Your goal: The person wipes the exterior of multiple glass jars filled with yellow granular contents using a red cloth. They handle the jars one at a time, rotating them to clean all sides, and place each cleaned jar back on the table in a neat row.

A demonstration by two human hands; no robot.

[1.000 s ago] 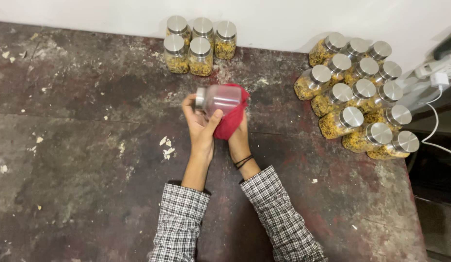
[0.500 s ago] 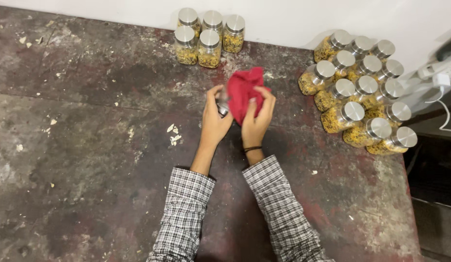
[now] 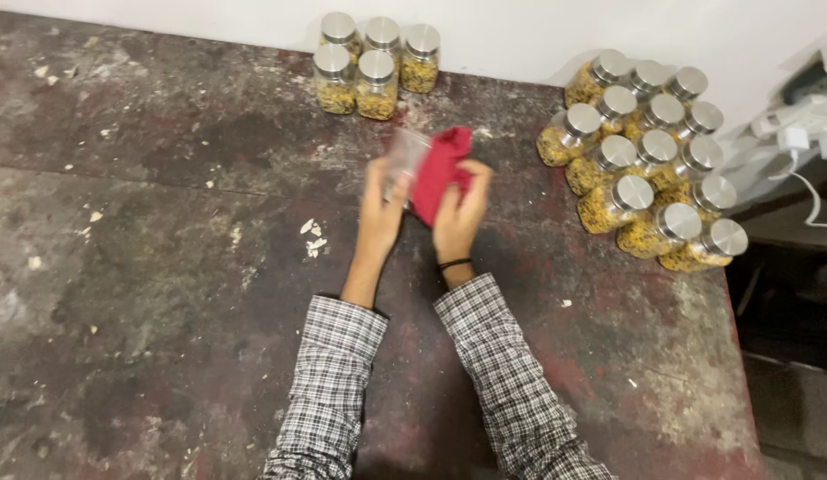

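Since a half second ago, the empty clear plastic jar (image 3: 406,158) has tipped up toward twelve o'clock. Left hand (image 3: 380,213) grips its lower body; right hand (image 3: 456,213) clutches the soft red cloth (image 3: 440,173) against its side, mid-surface (image 3: 164,267). Judged light, rigid, slippery: best held round the middle.
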